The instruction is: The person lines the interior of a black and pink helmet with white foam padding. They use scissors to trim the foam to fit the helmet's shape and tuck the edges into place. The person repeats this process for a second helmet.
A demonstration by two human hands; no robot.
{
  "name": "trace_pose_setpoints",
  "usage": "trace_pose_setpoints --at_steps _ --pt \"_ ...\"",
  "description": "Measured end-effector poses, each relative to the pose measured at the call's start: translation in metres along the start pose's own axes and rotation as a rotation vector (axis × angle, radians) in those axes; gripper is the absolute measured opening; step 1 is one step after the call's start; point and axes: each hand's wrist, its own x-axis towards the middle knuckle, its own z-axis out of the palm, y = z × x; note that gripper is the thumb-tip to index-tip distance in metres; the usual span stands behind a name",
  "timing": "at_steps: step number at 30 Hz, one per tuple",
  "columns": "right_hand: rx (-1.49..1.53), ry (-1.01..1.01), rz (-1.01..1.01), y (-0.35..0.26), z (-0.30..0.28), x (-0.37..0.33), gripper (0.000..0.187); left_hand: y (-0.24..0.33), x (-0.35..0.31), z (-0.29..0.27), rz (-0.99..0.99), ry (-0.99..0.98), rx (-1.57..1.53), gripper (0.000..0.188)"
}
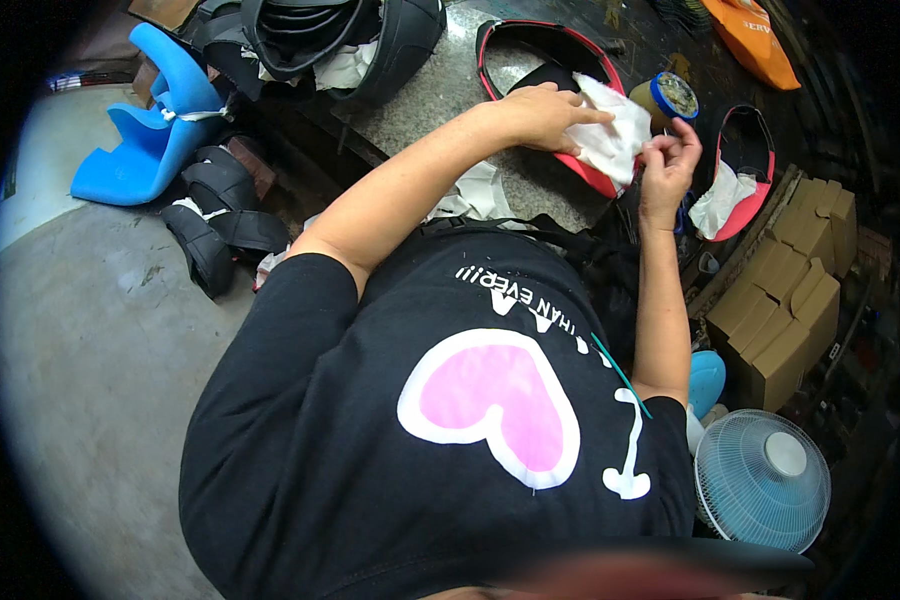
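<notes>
A black and red piece shaped like a cap or visor [597, 60], with an open ring, lies on the worktable in front of me. A crumpled white sheet [613, 130], paper or thin cloth, lies over its near right side. My left hand [550, 118] reaches over the piece from the left, its fingers closed on the sheet's left edge. At the sheet's right edge my right hand [668, 172] pinches it between thumb and finger, the other fingers raised. A similar black and red piece [745, 205] with white material inside rests to the right.
Beyond my right hand stands a jar with a blue rim [676, 96]. Black pieces [400, 50] are stacked at the back left; others [230, 205] hang lower. A blue plastic seat [150, 130] is left. Cardboard boxes [780, 310] and a fan [763, 480] stand right.
</notes>
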Motion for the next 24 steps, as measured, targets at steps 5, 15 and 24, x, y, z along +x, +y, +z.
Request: trace_pose_setpoints --at_steps 5,15,24 --pt "-0.325 -0.199 -0.327 -0.008 0.021 0.017 0.076 0.001 -0.005 -0.002 0.09 -0.109 0.012 0.065" --pt "0.022 -0.188 -0.03 0.027 0.11 0.019 0.049 -0.064 0.005 -0.014 -0.232 0.282 -0.238 0.021" --pt "-0.665 -0.075 -0.789 -0.008 0.092 0.022 0.047 -0.057 -0.011 0.01 -0.259 0.36 -0.056 0.086"
